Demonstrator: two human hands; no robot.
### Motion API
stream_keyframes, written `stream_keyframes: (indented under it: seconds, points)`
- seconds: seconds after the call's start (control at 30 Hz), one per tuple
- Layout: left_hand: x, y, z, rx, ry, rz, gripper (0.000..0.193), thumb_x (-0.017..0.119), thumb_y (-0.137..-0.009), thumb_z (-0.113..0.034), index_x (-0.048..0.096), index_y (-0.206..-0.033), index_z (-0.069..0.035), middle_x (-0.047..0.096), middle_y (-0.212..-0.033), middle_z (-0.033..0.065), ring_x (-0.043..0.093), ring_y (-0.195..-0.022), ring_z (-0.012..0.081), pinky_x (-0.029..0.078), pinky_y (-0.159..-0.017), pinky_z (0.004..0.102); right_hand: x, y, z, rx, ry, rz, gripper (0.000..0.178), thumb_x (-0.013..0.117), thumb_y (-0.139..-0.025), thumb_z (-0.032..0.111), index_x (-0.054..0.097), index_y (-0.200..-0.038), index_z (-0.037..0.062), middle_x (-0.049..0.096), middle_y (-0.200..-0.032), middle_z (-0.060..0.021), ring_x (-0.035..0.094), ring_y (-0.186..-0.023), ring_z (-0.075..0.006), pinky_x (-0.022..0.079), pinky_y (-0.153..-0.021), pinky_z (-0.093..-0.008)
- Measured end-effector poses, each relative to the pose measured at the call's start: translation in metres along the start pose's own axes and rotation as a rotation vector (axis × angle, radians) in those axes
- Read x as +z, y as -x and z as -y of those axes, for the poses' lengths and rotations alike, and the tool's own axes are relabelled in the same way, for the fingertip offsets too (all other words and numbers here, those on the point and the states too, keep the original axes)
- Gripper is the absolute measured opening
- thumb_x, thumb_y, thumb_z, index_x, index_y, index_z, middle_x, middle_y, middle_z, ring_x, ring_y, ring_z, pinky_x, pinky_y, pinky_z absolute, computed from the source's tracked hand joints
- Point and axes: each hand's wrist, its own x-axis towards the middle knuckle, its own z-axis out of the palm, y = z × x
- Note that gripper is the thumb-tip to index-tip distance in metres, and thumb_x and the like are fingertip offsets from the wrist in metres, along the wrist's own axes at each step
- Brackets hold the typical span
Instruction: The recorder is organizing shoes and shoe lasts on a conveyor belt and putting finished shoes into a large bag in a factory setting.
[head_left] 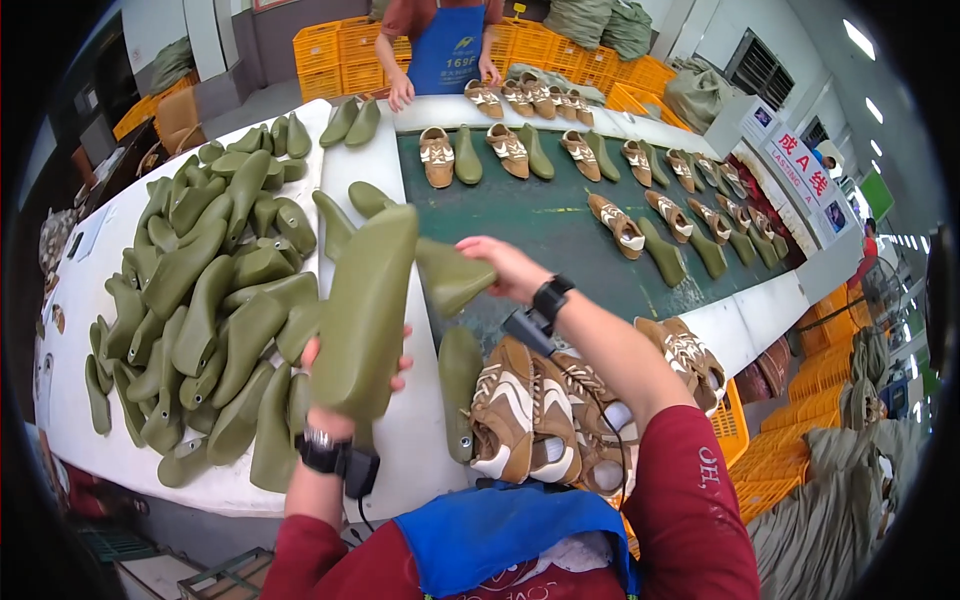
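Note:
My left hand [403,366] is wrapped round a large olive-green shoe last [366,300], held upright close to me. A second green shoe last [450,275] is in my right hand [508,268], gripped at one end above the edge of the green belt. Two lasts [337,226] lie just behind the one in my left hand. Below my right forearm, another last [459,385] rests beside several brown-and-white sneakers [510,410], which stand close together near my apron.
A heap of green lasts [200,270] covers the white table [90,260] at left. Rows of sneakers and lasts sit on the green conveyor belt [500,235]. Across it stands a person in a blue apron [447,50]. Orange crates [790,440] are stacked at right.

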Motion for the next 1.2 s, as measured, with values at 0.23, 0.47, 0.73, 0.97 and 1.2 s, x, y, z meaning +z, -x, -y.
stream_keyframes:
  seconds: [0.23,0.47,0.73,0.97,1.2]
  points:
    - [-0.042,-0.204,-0.002,-0.069,-0.9,-0.347,0.075,0.062,-0.081,-0.031,0.024,-0.14,-0.005,0.049,-0.123,0.0127,0.052,-0.109,0.0215,0.044,-0.089,0.0309,-0.147,-0.006,0.019,-0.062,0.651,-0.359,0.027,0.055,-0.08,0.028,0.059,-0.105,0.0173,0.062,-0.083,-0.005,0.06,-0.075,-0.0184,0.048,-0.06,-0.0333]
    - [-0.106,-0.306,0.059,-0.368,-2.131,-0.629,0.091,0.071,-0.062,-0.044,0.027,-0.14,-0.023,0.041,-0.121,0.0247,0.051,-0.107,0.0396,0.045,-0.09,0.0392,-0.257,-0.039,-0.024,0.12,1.418,-0.444,0.029,0.054,-0.077,0.023,0.063,-0.104,0.0234,0.064,-0.103,-0.0115,0.06,-0.097,-0.0294,0.047,-0.085,-0.0386]
    - [-0.148,-0.332,0.127,-0.479,-2.211,-0.188,0.062,0.056,-0.078,-0.021,0.033,-0.132,-0.001,0.062,-0.09,0.0276,0.062,-0.088,0.0385,0.05,-0.079,0.0425,-0.297,-0.071,-0.115,0.461,1.246,-0.278,0.048,0.064,-0.074,0.023,0.047,-0.118,0.0225,0.061,-0.106,-0.0156,0.059,-0.1,-0.0314,0.046,-0.085,-0.0393]
    - [-0.146,-0.319,0.14,-0.47,-2.196,-0.199,0.064,0.058,-0.079,-0.023,0.031,-0.125,0.013,0.062,-0.086,0.0276,0.062,-0.085,0.039,0.051,-0.076,0.0434,-0.306,-0.07,-0.113,0.579,1.226,-0.22,0.05,0.061,-0.073,0.008,0.048,-0.118,0.0256,0.062,-0.106,-0.0106,0.06,-0.1,-0.0279,0.048,-0.083,-0.0377]
    - [-0.115,-0.293,0.111,-0.945,-2.13,0.102,0.097,0.059,-0.079,-0.044,0.01,-0.131,0.021,0.063,-0.069,0.0195,0.064,-0.062,0.0274,0.052,-0.062,0.0324,-0.282,-0.046,-0.079,0.489,1.517,-0.151,0.055,0.06,-0.07,0.009,0.051,-0.124,0.0173,0.056,-0.12,-0.0147,0.054,-0.11,-0.0301,0.045,-0.09,-0.0382]
